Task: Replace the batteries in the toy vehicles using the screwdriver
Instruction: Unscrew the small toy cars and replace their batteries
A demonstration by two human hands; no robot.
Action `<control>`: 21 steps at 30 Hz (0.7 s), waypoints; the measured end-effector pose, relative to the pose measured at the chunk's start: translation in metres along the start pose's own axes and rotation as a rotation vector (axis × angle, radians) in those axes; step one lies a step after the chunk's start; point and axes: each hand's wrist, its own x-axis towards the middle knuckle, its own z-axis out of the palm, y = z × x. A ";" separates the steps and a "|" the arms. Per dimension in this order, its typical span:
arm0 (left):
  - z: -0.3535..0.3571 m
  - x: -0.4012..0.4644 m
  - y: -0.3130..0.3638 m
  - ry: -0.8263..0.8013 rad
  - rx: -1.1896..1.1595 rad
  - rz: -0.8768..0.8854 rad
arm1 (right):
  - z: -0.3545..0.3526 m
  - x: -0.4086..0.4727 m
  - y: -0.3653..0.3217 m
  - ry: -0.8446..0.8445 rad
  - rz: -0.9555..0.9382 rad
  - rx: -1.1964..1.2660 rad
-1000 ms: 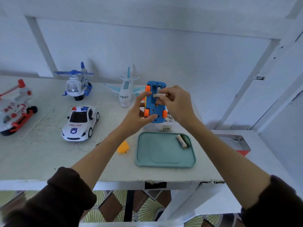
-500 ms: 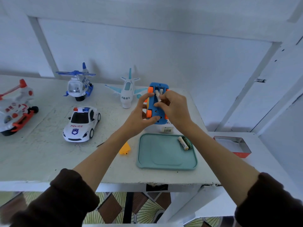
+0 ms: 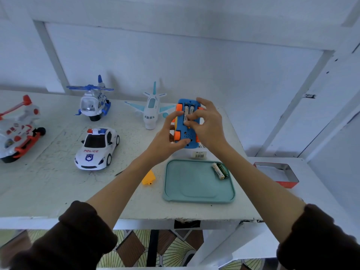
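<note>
A blue toy car (image 3: pixel 186 137) with orange wheels is held belly-up above the table, its battery bay open. Two white batteries (image 3: pixel 189 112) lie in the bay. My left hand (image 3: pixel 167 137) grips the car's left side and lower end. My right hand (image 3: pixel 206 123) wraps the car's right side, its fingertips pressing on the batteries. Two used batteries (image 3: pixel 220 170) lie in the teal tray (image 3: pixel 194 195). A yellow battery cover (image 3: pixel 149 178) lies left of the tray. A thin dark tool tip (image 3: pixel 119 173) shows beside my left forearm.
A police car (image 3: pixel 97 149), a blue helicopter (image 3: pixel 93 102), a toy plane (image 3: pixel 151 112) and a red-white helicopter (image 3: pixel 17 131) stand on the white table. A battery pack label (image 3: pixel 200 154) sits behind the tray. A red tin (image 3: pixel 276 174) is on the lower right surface.
My right hand brought a white battery down into the car's bay and now presses it beside the other. The car sank slightly lower in my left hand.
</note>
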 end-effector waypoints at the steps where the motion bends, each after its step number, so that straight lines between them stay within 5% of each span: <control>1: 0.000 0.000 0.000 0.000 -0.006 -0.005 | 0.002 0.001 0.001 0.006 0.037 0.017; 7: -0.003 0.001 -0.001 0.047 -0.063 -0.015 | 0.003 0.007 -0.004 -0.086 -0.017 -0.014; 21: -0.012 -0.003 0.007 0.068 -0.005 0.037 | 0.009 0.007 -0.017 0.020 -0.080 0.023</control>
